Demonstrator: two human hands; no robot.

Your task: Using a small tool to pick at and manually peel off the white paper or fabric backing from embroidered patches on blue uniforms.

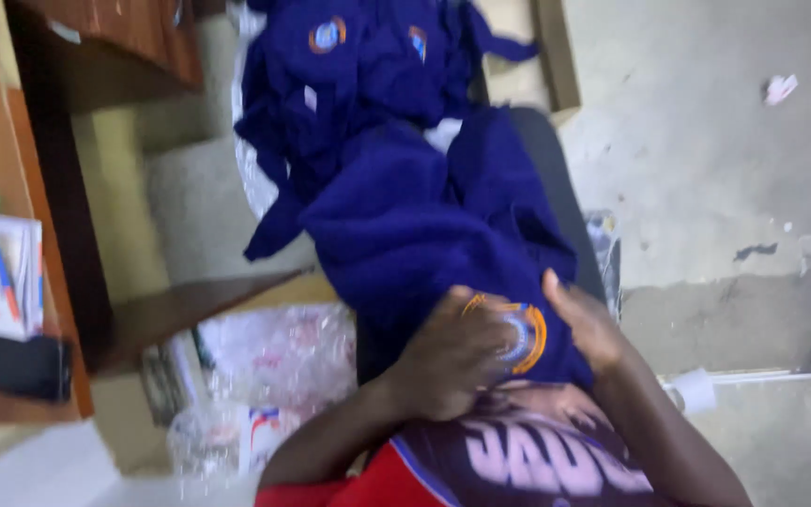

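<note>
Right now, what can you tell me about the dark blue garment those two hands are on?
The dark blue garment looks like soft cloth, crumpled and draped toward the person's lap. It carries a round badge with an orange ring and pale blue centre. The left hand grips the cloth beside the badge; the right hand presses its other side. Its top runs into a pile of similar blue garments. The picture is blurred.
</note>
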